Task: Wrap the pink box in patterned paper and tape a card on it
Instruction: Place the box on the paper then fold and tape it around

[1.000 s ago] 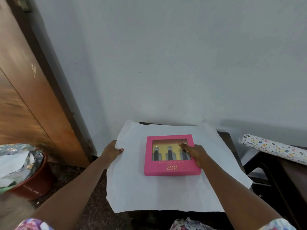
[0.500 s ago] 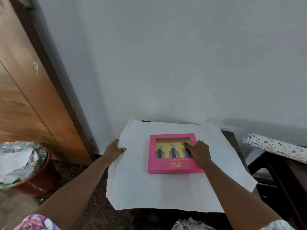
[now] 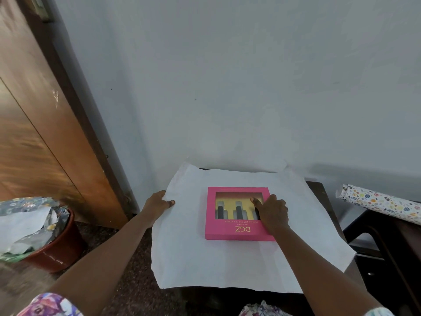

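A pink box (image 3: 230, 231) with a clear window lies flat in the middle of a sheet of paper (image 3: 205, 263), which shows its white side up and covers a small dark table. My right hand (image 3: 272, 212) rests on the box's right part, fingers spread over the window. My left hand (image 3: 159, 204) pinches the sheet's left edge, thumb on top and fingers underneath. No card or tape is in view.
A roll of patterned paper (image 3: 378, 201) lies on dark furniture at the right. A red-brown bin (image 3: 59, 252) full of paper scraps stands on the floor at the left, beside a wooden door (image 3: 34, 133). A pale wall rises right behind the table (image 3: 319, 190).
The view has shifted slightly. Both hands stay where they were, the right on the box and the left at the sheet's left edge.
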